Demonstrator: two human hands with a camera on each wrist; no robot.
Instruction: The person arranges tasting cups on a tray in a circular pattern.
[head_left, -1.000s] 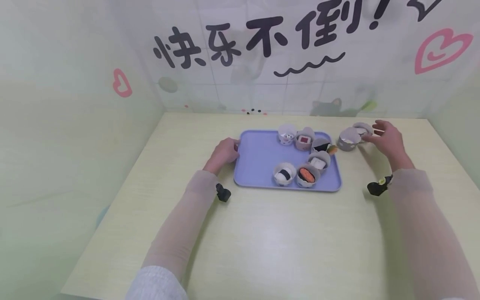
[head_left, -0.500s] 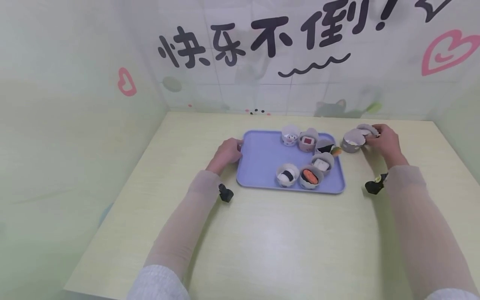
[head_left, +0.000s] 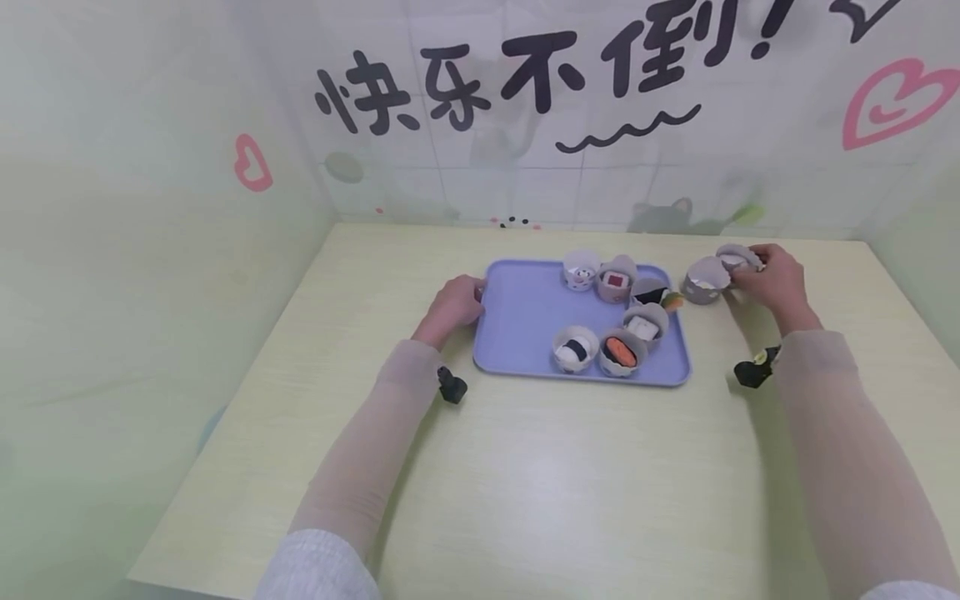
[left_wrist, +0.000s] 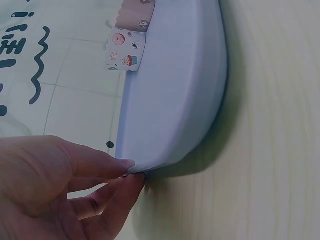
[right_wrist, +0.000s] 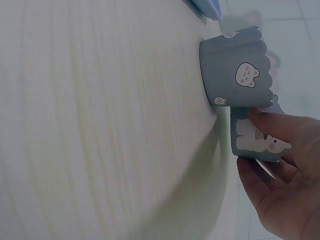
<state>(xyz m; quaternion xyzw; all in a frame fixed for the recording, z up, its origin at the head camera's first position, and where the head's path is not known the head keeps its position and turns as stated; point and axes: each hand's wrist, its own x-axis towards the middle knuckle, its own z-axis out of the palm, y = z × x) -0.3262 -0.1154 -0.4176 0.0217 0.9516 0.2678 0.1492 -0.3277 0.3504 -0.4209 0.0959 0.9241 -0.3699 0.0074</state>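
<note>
My left hand (head_left: 457,302) pinches the left rim of the blue-purple tray (head_left: 517,321) between thumb and fingers, plainest in the left wrist view. Several scalloped paper baking cups stand along the tray's back, right and front. One holds a white rice piece with a black band (head_left: 574,350), another an orange-topped sushi piece (head_left: 620,352). Right of the tray, my right hand (head_left: 780,283) grips a grey-blue paper baking cup with a white bear print (right_wrist: 255,136), thumb and fingers on its sides. A second grey-blue cup with bear faces (right_wrist: 232,67) stands right beside it.
The light wood table (head_left: 562,483) meets a patterned wall covering (head_left: 495,192) behind the tray. A dark triangular piece with an orange bit (head_left: 671,302) pokes over the tray's right rim, near the grey-blue cups. Black wrist cameras sit on both wrists.
My right hand, with fingers spread by the far grey-blue cup a second ago, has closed round it. The left hand stays on the tray rim. The head view has shifted slightly.
</note>
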